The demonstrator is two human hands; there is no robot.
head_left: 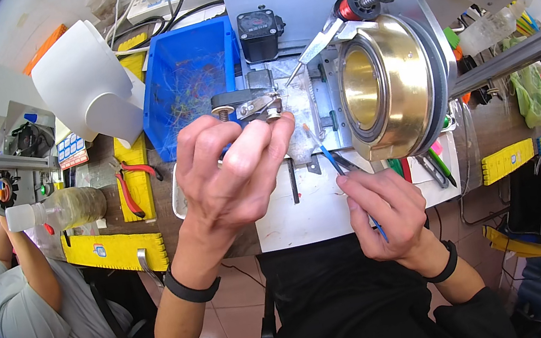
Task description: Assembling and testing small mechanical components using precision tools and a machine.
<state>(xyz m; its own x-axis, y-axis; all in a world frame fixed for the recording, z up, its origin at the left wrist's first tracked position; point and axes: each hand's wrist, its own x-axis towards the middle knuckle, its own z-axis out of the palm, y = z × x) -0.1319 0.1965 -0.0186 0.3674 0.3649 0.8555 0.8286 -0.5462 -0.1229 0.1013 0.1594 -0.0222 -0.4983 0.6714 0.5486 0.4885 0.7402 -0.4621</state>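
Note:
My left hand (234, 168) is closed, its fingertips bent in against a small metal clamp fixture (263, 103). What the fingertips pinch, if anything, is hidden behind the knuckles. Between the fingers of my right hand (388, 210) is a thin blue brush (328, 156) with an orange tip, slanting up and left toward the fixture. Right of the brush stands a large brass-coloured ring (403, 86) on a dark wheel. A pointed metal arm (314, 47) reaches down to the fixture from a small spool of red wire (350, 9).
A blue bin (231, 54) with fine wire scraps stands behind my left hand. To the left are red-handled pliers (125, 190), a plastic bottle (76, 206) and a white curved hood (81, 82). A green pen (443, 167) lies below the ring. Other people sit at both sides.

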